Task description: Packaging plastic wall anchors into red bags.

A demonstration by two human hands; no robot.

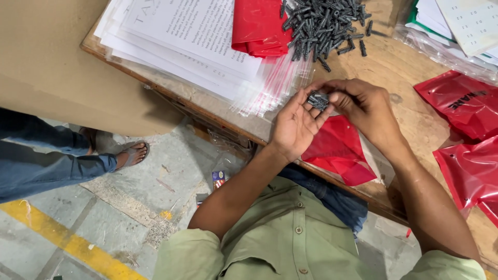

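My left hand (pixel 294 124) is cupped palm-up above the wooden table's edge and holds a small bunch of grey plastic wall plugs (pixel 317 100) at its fingertips. My right hand (pixel 363 106) meets it from the right, its fingers pinching the same bunch. Under both hands a red plastic bag (pixel 340 150) lies flat on the table (pixel 399 67). A heap of the same grey plugs (pixel 324 23) sits further back on the table.
A stack of printed white sheets (pixel 181 36) and clear zip bags (pixel 270 85) lie at the back left, a folded red bag (pixel 257 26) beside them. More red bags (pixel 467 135) lie right. Cardboard (pixel 57 62) leans left; another person's leg and sandalled foot (pixel 129 154) are on the floor.
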